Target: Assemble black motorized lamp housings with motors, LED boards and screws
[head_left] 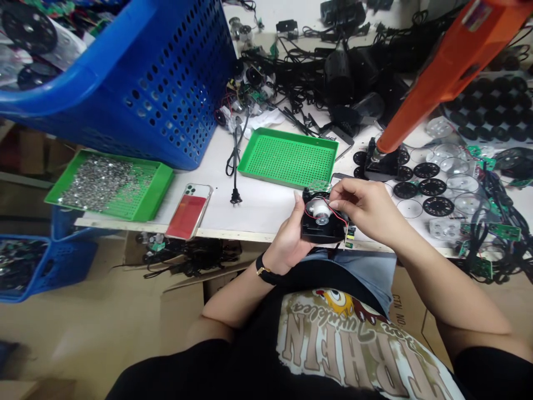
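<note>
My left hand point(287, 240) is closed around the side of a black plastic housing point(322, 232), held at the table's front edge. Inside the housing sits a white round part with a clear piece point(320, 210) on it. A thin red wire point(338, 215) loops across it and hangs toward a small circuit board point(350, 236) at the right side. Over the housing's right rim, the thumb and fingers of my right hand point(366, 206) are pinched together by the red wire. What exactly is between those fingertips is hidden.
A green tray point(287, 176) stands behind the housing; another green tray point(145, 205) holds metal screws. Nearby are a phone point(189, 211), a plug cord point(235, 166) and a large blue basket point(166, 83). An orange tool point(433, 83), black discs point(437, 205) and cables lie right.
</note>
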A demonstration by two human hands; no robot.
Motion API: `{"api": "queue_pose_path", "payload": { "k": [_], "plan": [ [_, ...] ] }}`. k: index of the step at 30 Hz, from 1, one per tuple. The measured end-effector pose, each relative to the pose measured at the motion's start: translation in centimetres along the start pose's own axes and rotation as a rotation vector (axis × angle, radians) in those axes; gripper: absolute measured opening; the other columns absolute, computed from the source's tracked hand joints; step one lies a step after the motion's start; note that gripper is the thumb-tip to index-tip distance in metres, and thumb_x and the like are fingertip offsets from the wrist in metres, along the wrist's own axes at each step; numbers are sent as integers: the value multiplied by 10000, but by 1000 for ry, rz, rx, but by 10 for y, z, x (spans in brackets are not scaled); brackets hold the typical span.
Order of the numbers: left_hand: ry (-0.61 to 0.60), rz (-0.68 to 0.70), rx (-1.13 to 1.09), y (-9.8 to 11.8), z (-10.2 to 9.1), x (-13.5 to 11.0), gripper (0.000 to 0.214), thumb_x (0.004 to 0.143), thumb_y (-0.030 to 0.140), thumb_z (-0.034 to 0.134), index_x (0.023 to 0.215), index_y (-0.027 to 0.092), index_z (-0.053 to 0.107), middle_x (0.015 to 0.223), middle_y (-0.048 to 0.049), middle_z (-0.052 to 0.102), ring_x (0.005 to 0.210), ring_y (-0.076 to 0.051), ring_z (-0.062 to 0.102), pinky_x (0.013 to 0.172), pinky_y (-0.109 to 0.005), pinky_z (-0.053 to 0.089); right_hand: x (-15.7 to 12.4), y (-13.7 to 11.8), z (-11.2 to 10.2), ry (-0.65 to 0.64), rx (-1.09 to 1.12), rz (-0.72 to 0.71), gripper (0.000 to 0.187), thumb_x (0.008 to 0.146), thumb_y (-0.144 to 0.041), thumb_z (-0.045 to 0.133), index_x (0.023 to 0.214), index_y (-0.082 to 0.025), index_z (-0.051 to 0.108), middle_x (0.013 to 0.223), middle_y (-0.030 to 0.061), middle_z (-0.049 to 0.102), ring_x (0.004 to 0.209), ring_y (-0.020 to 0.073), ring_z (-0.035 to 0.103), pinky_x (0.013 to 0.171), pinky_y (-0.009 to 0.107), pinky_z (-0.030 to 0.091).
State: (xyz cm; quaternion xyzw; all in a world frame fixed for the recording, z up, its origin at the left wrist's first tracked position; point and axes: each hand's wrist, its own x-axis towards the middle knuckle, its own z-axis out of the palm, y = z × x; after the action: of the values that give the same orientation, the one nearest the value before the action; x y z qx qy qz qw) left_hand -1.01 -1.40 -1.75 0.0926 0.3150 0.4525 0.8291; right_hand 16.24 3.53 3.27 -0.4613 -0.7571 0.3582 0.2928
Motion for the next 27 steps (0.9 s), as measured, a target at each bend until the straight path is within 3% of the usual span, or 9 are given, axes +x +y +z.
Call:
{"api": "queue_pose_path", "payload": {
  "k": [7, 18, 24, 27],
  "plan": [
    [43, -3, -11, 1, 4, 0, 623, 1030, 648, 423, 1226, 143, 730, 1213, -128, 772, 1285, -311, 657, 1118, -466, 508, 1, -1, 0, -1, -36, -37, 131, 826, -82, 628, 765, -197, 633, 740, -3, 673, 674, 144, 567, 675, 280, 401],
    [52, -20, -4, 1, 0, 2, 546, 1011, 632, 510, 1178, 167, 742, 1162, -104, 783, 1239, -309, 678, 1086, -467, 528, 3, -1, 2, -27, -67, -60, 165, 826, -49, 582, 766, -201, 601, 742, 4, 651, 690, 153, 565, 675, 282, 388],
    [73, 16, 0, 2, -3, 3, 322, 983, 501, 644, 1005, 193, 737, 1040, -52, 780, 1192, -284, 683, 1070, -440, 522, 3, -4, 3, -43, -89, -61, 182, 803, -30, 560, 758, -206, 576, 724, 2, 629, 679, 153, 552, 667, 280, 385],
    [92, 38, 35, 2, -7, 4, 237, 948, 428, 710, 1030, 206, 720, 983, -17, 758, 1118, -242, 693, 1046, -399, 517, 2, -4, 3, -53, -103, -60, 191, 793, -18, 557, 755, -206, 566, 725, 0, 629, 682, 150, 557, 663, 276, 382]
  ]
}}
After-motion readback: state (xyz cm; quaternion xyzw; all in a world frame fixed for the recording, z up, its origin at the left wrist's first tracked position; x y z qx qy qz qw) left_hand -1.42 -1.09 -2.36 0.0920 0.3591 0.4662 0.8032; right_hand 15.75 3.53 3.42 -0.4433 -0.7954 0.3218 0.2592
